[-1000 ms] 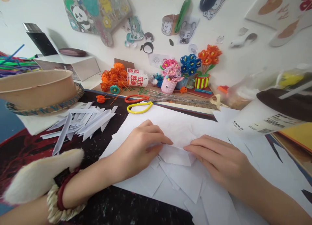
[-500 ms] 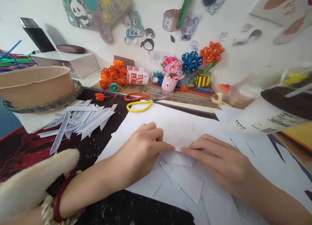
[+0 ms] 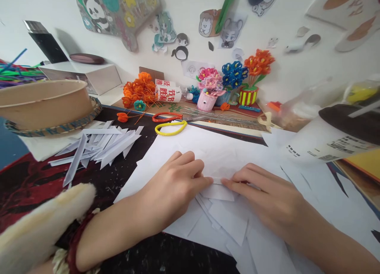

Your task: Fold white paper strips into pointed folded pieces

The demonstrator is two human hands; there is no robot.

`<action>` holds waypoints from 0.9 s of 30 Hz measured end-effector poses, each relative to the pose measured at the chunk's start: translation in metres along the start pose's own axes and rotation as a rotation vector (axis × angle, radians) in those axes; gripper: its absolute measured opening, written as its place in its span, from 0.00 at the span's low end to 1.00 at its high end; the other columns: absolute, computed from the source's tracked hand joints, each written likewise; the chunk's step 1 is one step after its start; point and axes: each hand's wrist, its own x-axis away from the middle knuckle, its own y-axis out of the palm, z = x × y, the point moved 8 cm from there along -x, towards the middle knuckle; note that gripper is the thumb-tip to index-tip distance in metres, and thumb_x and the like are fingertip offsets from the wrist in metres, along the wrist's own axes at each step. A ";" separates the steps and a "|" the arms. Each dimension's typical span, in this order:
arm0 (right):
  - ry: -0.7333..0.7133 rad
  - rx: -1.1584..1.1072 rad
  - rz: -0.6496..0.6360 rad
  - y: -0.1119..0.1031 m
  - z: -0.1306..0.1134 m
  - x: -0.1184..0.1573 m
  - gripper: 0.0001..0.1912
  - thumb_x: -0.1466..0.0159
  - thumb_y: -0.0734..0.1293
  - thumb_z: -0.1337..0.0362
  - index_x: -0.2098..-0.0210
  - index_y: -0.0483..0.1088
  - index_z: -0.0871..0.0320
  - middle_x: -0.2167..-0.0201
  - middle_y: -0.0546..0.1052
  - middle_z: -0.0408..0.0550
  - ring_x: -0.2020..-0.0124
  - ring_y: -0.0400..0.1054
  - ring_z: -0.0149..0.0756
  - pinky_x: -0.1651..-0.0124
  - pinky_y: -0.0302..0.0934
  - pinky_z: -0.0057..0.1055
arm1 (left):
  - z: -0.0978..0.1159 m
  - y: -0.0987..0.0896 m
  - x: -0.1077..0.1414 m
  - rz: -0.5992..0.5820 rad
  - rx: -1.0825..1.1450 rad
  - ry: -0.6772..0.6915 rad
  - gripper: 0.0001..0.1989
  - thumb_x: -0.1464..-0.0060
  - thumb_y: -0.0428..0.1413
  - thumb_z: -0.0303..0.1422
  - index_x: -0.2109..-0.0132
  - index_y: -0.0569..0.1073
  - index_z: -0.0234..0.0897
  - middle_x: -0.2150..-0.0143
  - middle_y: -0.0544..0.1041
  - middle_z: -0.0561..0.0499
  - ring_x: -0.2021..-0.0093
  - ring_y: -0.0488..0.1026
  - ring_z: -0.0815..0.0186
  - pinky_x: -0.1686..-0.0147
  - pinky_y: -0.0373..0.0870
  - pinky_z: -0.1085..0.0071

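Note:
A small piece of white paper (image 3: 218, 192) with a folded upper edge lies between my hands on larger white sheets (image 3: 166, 151). My left hand (image 3: 181, 183) is closed, its thumb and curled fingers pinching the left end of the fold. At the fold's right end, my right hand (image 3: 267, 195) presses with its fingertips, the fingers held together. Loose cut paper pieces (image 3: 228, 220) lie under and below both hands. Scissors with red and yellow handles (image 3: 171, 128) rest at the far edge of the sheets.
Folded paper strips (image 3: 101, 143) are heaped at left, near a tan round tub (image 3: 44, 102). A white cup with a dark lid (image 3: 332, 135) stands at right. Behind are orange craft flowers (image 3: 139, 88), a pink flower pot (image 3: 207, 101) and a plastic bottle (image 3: 170, 94).
My left hand has shifted slightly, its fingers curling closer along the fold. My right hand stays nearly in place, and the view has moved a little.

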 end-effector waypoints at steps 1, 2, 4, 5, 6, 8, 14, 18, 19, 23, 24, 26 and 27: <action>0.002 0.009 -0.007 0.001 0.000 0.000 0.15 0.31 0.55 0.76 0.60 0.72 0.59 0.72 0.71 0.47 0.71 0.64 0.35 0.71 0.61 0.32 | 0.000 0.001 0.000 -0.004 -0.005 -0.002 0.15 0.42 0.47 0.18 0.61 0.76 0.36 0.70 0.69 0.49 0.67 0.62 0.64 0.68 0.58 0.67; 0.003 0.017 -0.018 0.002 -0.001 0.001 0.15 0.31 0.55 0.76 0.61 0.72 0.59 0.73 0.70 0.47 0.71 0.64 0.35 0.71 0.61 0.32 | 0.001 0.001 0.000 -0.006 -0.006 -0.004 0.15 0.42 0.47 0.18 0.61 0.76 0.36 0.70 0.69 0.49 0.67 0.62 0.64 0.67 0.58 0.66; 0.004 0.031 -0.037 0.005 -0.001 0.002 0.15 0.31 0.55 0.76 0.62 0.72 0.60 0.73 0.70 0.47 0.71 0.63 0.35 0.70 0.61 0.33 | 0.001 0.001 0.001 -0.004 -0.003 -0.009 0.14 0.41 0.47 0.18 0.61 0.76 0.35 0.70 0.68 0.49 0.67 0.61 0.64 0.67 0.58 0.66; 0.003 0.034 -0.040 0.006 -0.002 0.002 0.15 0.31 0.55 0.76 0.62 0.72 0.61 0.73 0.70 0.47 0.71 0.63 0.35 0.70 0.61 0.33 | 0.001 0.002 0.001 -0.002 -0.002 -0.010 0.14 0.41 0.47 0.19 0.60 0.76 0.35 0.70 0.68 0.49 0.67 0.62 0.64 0.67 0.58 0.66; 0.001 0.034 -0.039 0.006 -0.002 0.003 0.15 0.31 0.55 0.77 0.62 0.72 0.62 0.73 0.70 0.48 0.70 0.63 0.35 0.70 0.61 0.33 | 0.002 0.002 0.001 0.003 -0.001 -0.011 0.15 0.40 0.46 0.19 0.60 0.76 0.35 0.70 0.68 0.49 0.67 0.62 0.64 0.67 0.58 0.66; -0.002 0.031 -0.033 0.007 -0.002 0.004 0.15 0.31 0.55 0.77 0.62 0.73 0.63 0.72 0.70 0.48 0.70 0.63 0.36 0.70 0.60 0.34 | 0.002 0.002 0.000 0.003 -0.006 -0.011 0.14 0.40 0.46 0.19 0.60 0.76 0.36 0.70 0.68 0.50 0.67 0.62 0.64 0.67 0.58 0.66; 0.081 0.041 -0.065 0.008 0.002 0.004 0.15 0.31 0.56 0.75 0.65 0.73 0.61 0.72 0.68 0.48 0.70 0.62 0.35 0.69 0.60 0.33 | 0.006 0.001 -0.001 -0.005 -0.062 0.000 0.15 0.39 0.45 0.20 0.60 0.76 0.35 0.70 0.68 0.49 0.67 0.62 0.63 0.66 0.57 0.66; 0.076 0.065 -0.091 0.008 0.002 0.004 0.16 0.30 0.55 0.74 0.66 0.72 0.61 0.72 0.68 0.48 0.69 0.62 0.34 0.69 0.61 0.32 | 0.005 0.002 0.000 -0.004 -0.061 -0.004 0.15 0.39 0.45 0.20 0.59 0.76 0.35 0.69 0.68 0.48 0.66 0.62 0.62 0.66 0.57 0.65; 0.066 0.068 -0.087 0.007 0.001 0.004 0.16 0.30 0.55 0.74 0.65 0.72 0.61 0.71 0.68 0.48 0.70 0.62 0.35 0.69 0.60 0.32 | 0.004 0.002 0.001 0.007 -0.047 -0.012 0.15 0.39 0.45 0.20 0.58 0.76 0.36 0.68 0.69 0.48 0.65 0.62 0.62 0.66 0.57 0.65; 0.044 0.070 -0.081 0.008 0.000 0.004 0.15 0.31 0.55 0.75 0.62 0.72 0.62 0.72 0.68 0.48 0.70 0.61 0.34 0.70 0.59 0.32 | -0.002 0.002 0.004 0.056 0.001 -0.048 0.16 0.42 0.48 0.18 0.57 0.76 0.39 0.65 0.69 0.48 0.63 0.61 0.62 0.64 0.56 0.64; 0.039 0.076 -0.072 0.008 0.000 0.004 0.15 0.31 0.54 0.75 0.62 0.72 0.63 0.72 0.68 0.49 0.70 0.61 0.34 0.70 0.59 0.32 | -0.004 0.002 0.004 0.056 0.003 -0.056 0.16 0.42 0.49 0.18 0.56 0.76 0.40 0.65 0.69 0.48 0.63 0.61 0.62 0.63 0.56 0.64; 0.027 0.086 -0.044 0.008 -0.001 0.004 0.17 0.30 0.53 0.76 0.63 0.72 0.63 0.71 0.69 0.50 0.70 0.61 0.35 0.70 0.59 0.33 | -0.006 0.004 0.005 0.046 0.009 -0.064 0.17 0.43 0.50 0.18 0.55 0.77 0.42 0.63 0.69 0.47 0.62 0.60 0.61 0.64 0.56 0.64; 0.023 0.087 -0.030 0.007 -0.002 0.004 0.18 0.30 0.53 0.76 0.64 0.72 0.63 0.72 0.69 0.50 0.70 0.61 0.35 0.70 0.59 0.33 | -0.007 0.004 0.005 0.047 0.013 -0.066 0.18 0.44 0.51 0.18 0.55 0.77 0.43 0.63 0.70 0.47 0.61 0.60 0.61 0.64 0.56 0.64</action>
